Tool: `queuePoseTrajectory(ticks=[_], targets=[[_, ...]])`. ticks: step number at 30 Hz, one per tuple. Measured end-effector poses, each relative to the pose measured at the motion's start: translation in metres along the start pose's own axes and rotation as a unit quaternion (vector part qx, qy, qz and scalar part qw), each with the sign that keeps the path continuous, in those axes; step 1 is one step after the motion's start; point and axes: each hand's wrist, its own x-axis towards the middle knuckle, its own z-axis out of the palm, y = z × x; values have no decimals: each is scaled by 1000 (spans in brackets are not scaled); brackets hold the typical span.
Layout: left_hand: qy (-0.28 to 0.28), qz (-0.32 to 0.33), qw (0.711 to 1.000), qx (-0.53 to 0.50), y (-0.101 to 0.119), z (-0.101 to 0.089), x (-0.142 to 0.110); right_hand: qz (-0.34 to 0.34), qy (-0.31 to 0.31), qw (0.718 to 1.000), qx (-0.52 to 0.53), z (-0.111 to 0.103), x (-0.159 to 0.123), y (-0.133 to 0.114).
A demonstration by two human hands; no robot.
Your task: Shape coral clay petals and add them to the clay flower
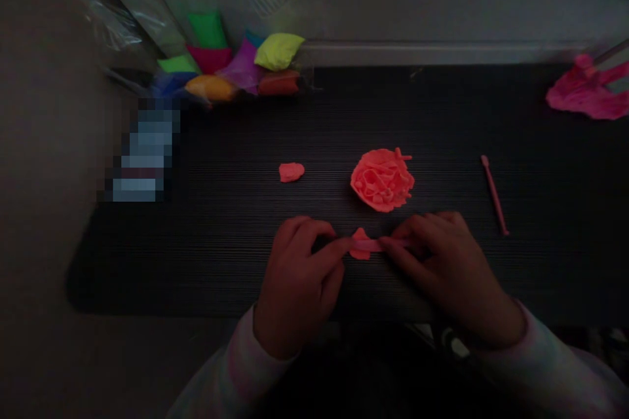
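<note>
Lying in clear plastic at the back left of a dark, finely lined table (pixel 230 144) are bright packets (pixel 280 52) in green, pink, purple, yellow, blue and orange. Watching from a distance, I find a pixelated object (pixel 142 160) below them. A small coral lump (pixel 291 172) sits beyond the left hand (pixel 304 281). Near the middle, just past the fingers, a ruffled coral flower (pixel 382 183) takes up the space in front of the right hand (pixel 442 268). A thin pink tool (pixel 494 196) lies farther right, slanting, and something crumpled and pink (pixel 580 95) rests in the back right corner.

At the near side of the table, I see a pink stick (pixel 376 245) running left to right, roughly level with the front edge, across a coral scrap (pixel 362 254). Each hand pinches it between thumb and finger, one toward either end. The stick looks slim, straight and smooth, paler than the scrap showing above and below it; the right fingers partly hide it.
</note>
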Motion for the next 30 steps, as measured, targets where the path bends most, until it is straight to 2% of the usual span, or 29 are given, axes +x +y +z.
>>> queuePoseTrajectory(ticks=[6, 11, 16, 23, 26, 30], targets=[[-52, -5, 998, 38, 1, 2, 2, -5, 9, 1000, 3, 0, -1, 1], [-53, -11, 998, 21, 1, 4, 3, -5, 12, 999, 46, -4, -3, 1], [-35, -27, 999, -2, 0, 4, 2, -6, 10, 1000, 9, 0, 0, 1], [-68, -4, 996, 52, 2, 4, 4, -10, 18, 1000, 12, 1, -2, 1], [-70, -6, 995, 70, 2, 5, 5, -8, 18, 999, 41, -2, -4, 1], [-61, -11, 996, 69, 2, 5, 4, -3, 30, 999, 18, -1, -3, 1]])
